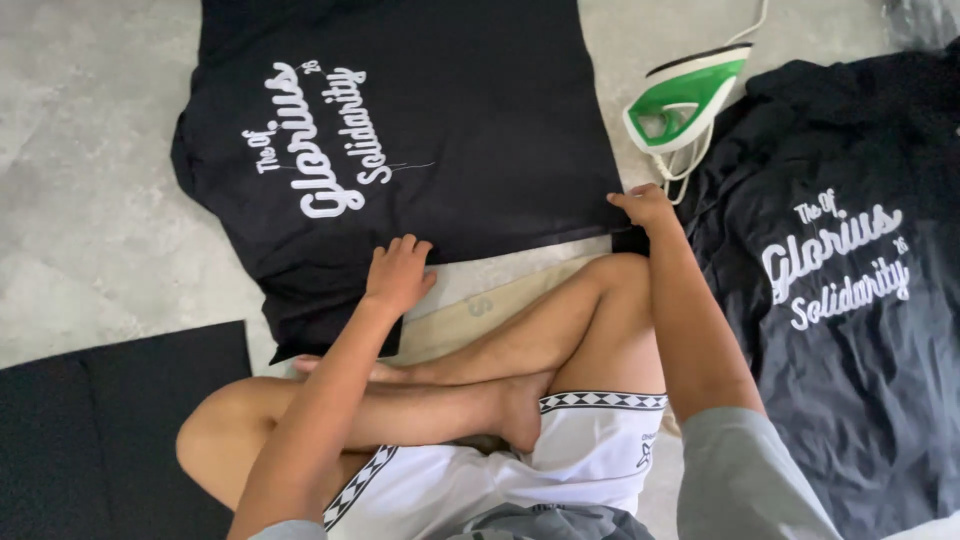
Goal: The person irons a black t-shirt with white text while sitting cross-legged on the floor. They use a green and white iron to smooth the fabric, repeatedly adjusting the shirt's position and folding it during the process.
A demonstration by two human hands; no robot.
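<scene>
A black T-shirt (470,120) with white lettering lies spread flat on the floor in front of my crossed legs. My left hand (397,272) rests palm down on its near edge, fingers apart. My right hand (643,206) presses on the shirt's near right corner, beside its hem. Under the shirt's near edge a pale cloth or pad (500,290) shows.
A green and white iron (685,98) stands on the floor just beyond my right hand, its cord trailing back. A second black lettered T-shirt (850,280) lies at the right. A dark mat (110,430) lies at lower left on the grey floor.
</scene>
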